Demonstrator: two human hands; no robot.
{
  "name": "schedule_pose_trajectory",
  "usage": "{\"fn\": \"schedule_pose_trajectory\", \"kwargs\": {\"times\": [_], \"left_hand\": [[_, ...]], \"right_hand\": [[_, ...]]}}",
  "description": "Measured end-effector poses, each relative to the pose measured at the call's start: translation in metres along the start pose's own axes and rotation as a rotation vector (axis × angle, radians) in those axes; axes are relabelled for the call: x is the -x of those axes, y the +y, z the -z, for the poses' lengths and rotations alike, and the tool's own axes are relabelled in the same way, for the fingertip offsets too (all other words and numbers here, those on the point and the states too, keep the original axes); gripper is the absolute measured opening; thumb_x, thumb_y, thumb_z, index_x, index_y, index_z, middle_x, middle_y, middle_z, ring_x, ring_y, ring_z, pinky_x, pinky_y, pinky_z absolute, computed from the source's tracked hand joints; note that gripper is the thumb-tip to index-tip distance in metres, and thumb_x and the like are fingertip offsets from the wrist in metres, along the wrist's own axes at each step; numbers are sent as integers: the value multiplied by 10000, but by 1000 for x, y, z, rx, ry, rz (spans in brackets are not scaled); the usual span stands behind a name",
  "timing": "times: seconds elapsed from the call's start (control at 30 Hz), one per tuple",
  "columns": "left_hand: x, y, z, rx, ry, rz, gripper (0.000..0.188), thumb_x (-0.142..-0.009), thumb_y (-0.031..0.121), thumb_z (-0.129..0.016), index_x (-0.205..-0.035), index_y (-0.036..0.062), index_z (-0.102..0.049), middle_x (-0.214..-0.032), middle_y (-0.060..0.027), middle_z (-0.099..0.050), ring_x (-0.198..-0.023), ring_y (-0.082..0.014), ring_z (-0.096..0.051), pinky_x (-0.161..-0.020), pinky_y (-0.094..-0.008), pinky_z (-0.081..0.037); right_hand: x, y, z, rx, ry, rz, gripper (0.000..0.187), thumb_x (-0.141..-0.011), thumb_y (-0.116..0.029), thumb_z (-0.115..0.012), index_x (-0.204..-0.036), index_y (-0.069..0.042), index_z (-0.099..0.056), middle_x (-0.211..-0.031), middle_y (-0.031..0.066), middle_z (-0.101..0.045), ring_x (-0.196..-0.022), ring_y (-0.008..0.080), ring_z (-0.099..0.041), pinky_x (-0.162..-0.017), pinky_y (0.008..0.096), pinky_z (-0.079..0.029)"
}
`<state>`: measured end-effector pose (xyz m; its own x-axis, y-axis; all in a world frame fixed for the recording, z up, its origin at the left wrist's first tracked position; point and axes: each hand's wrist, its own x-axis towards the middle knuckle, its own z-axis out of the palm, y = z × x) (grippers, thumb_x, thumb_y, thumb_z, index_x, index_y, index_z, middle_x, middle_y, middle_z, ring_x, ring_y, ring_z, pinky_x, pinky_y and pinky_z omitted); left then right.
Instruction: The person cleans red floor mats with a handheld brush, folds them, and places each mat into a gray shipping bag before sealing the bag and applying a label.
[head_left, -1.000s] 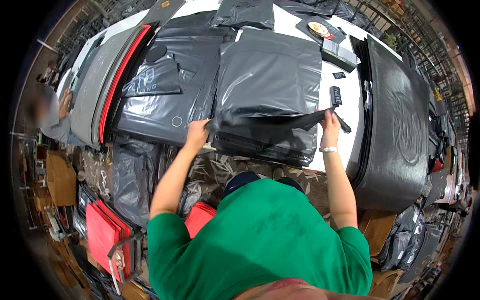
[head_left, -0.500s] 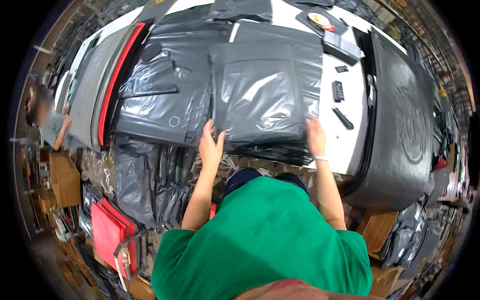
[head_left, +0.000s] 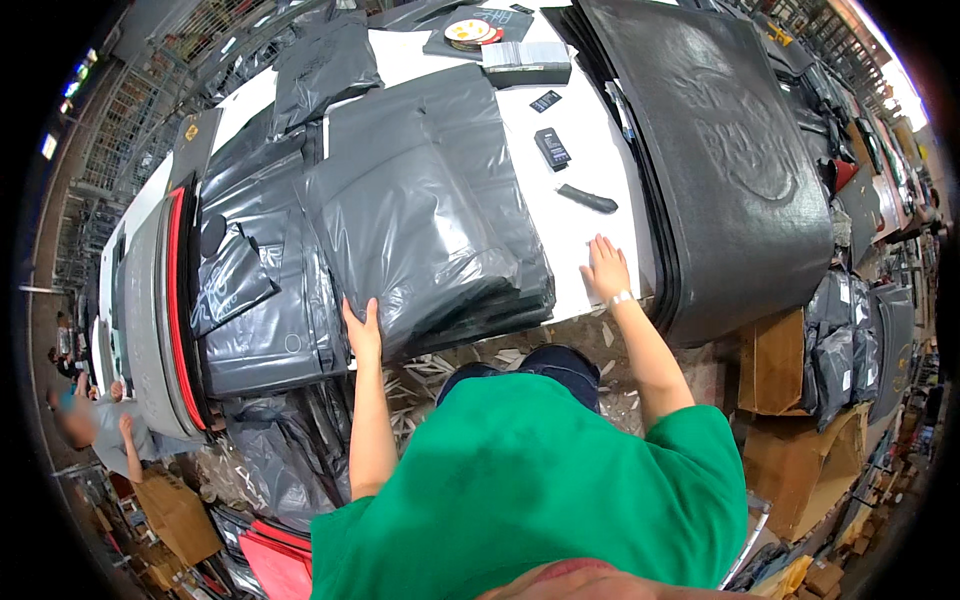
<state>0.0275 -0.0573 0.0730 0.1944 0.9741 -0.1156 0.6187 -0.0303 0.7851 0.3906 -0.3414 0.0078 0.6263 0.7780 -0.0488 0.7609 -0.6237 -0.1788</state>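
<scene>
Right hand [head_left: 607, 273] moved off black bags [head_left: 410, 215] (released); left hand [head_left: 363, 333], splayed, at their edge.

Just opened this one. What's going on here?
A person in a green shirt is at a white table. Their left hand is at the near left edge of a pile of black plastic bags, fingers spread. The right hand is open, palm down, over the bare tabletop, just short of a dark bar-shaped object. A stack of black mats is to its right. On the far left, another person is beside some grey mats.
</scene>
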Motion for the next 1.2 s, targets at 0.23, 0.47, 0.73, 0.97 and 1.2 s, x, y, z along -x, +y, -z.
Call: {"fn": "schedule_pose_trajectory", "kwargs": {"times": [0.23, 0.47, 0.73, 0.97, 1.2], "left_hand": [[-1, -7, -1, -28, 1, 6, 739, -813, 386, -584, -1311, -55, -263, -1310, -268, -351, -1222, -344, -354, -1006, -347, -271], [4, 1, 2, 11, -17, 23, 719, -820, 380, -576, -1302, -60, -274, -1298, -265, -365, -1214, -340, -363, -1004, -349, -275], [14, 16, 4, -155, 177, -285, 599, -786, 188, -606, -1274, -32, -335, -1243, -226, -426, -1156, -309, -415, -989, -369, -288], [101, 154, -2, 685, -846, -53, 251, -832, 67, -565, -1064, -28, -568, -979, -91, -625, -847, -122, -586, -778, -244, -459], [106, 152, 6, 667, -637, -45, 101, -804, 62, -598, -861, -15, -631, -764, -16, -622, -667, -55, -532, -633, -192, -427]], "right_hand": [[111, -1, 3, -63, 116, 215, 508, -735, -183, -622, -1203, -65, -464, -1265, 109, -446, -1075, 275, -451, -920, 405, -345], [84, -27, 33, -72, 69, 91, 654, -703, -226, -656, -1279, -82, -380, -1336, 141, -352, -1203, 308, -349, -985, 460, -284], [78, -37, 45, -289, 359, 57, 223, -672, -48, -614, -881, -120, -636, -847, 30, -591, -808, 230, -551, -690, 334, -450], [46, -180, 165, -317, 807, 606, 331, -570, -92, -631, -889, -166, -679, -697, -17, -433, -680, 155, -463, -644, 303, -371], [48, -205, 170, -298, 814, 710, 346, -564, -128, -623, -901, -178, -683, -690, -38, -415, -670, 133, -446, -658, 294, -362]]}}
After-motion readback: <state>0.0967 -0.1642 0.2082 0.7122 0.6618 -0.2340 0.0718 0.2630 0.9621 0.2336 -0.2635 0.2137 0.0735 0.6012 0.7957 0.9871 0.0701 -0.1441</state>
